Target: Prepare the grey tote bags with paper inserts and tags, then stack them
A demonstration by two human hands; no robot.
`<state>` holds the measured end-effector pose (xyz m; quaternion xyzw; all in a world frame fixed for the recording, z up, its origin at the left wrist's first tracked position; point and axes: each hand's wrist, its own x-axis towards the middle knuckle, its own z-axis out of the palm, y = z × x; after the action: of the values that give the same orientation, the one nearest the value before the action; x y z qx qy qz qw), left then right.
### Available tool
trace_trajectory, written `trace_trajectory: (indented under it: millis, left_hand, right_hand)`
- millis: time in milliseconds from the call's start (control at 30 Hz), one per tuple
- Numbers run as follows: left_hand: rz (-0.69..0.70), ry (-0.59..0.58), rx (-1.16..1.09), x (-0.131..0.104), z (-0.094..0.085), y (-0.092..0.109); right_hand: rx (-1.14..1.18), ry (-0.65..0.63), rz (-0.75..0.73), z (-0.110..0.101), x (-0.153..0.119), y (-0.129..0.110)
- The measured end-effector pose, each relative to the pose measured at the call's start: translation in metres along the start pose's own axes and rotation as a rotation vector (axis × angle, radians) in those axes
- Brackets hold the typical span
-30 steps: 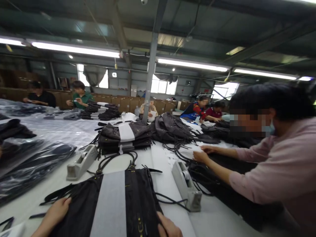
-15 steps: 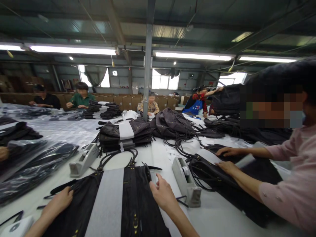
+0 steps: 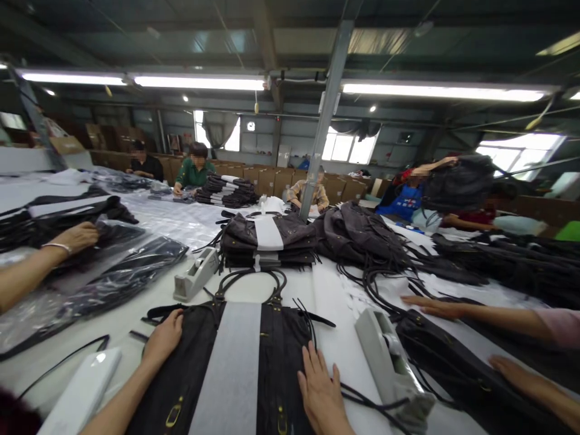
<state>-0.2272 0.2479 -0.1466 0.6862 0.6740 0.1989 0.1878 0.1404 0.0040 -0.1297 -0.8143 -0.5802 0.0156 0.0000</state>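
A black handbag (image 3: 185,362) with gold-coloured buckles lies flat before me, its thin looped handles pointing away. Down its middle runs a wide white paper strip (image 3: 235,368). My left hand (image 3: 164,337) rests on the bag's upper left edge, its fingers laid over the fabric and the thumb hidden. At the right edge my right hand (image 3: 321,386) lies with its fingers stretched out, touching the bag's side beside dark straps.
Grey tape dispensers stand left (image 3: 197,275) and right (image 3: 385,356) of the bag. Behind it are a bag stack (image 3: 267,244) and a heap of bags (image 3: 357,235). Co-workers' hands are at left (image 3: 75,238) and right (image 3: 435,307). A white device (image 3: 81,393) lies near left.
My view has turned to the right less and left more, so things sit further right. My right hand has come down from a raised pose onto the bag's right edge, fingers extended.
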Motion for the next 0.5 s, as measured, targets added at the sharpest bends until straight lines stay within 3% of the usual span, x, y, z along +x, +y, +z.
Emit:
trace_trajectory:
  millis: [267, 500]
  left_hand:
    - [-0.080, 0.032, -0.046, 0.005, -0.010, 0.001]
    - [-0.110, -0.045, 0.020, 0.029, -0.023, 0.027]
  right_hand:
    - [-0.094, 0.034, 0.004, -0.007, 0.005, -0.012]
    - [-0.054, 0.082, 0.008, -0.004, 0.006, -0.012]
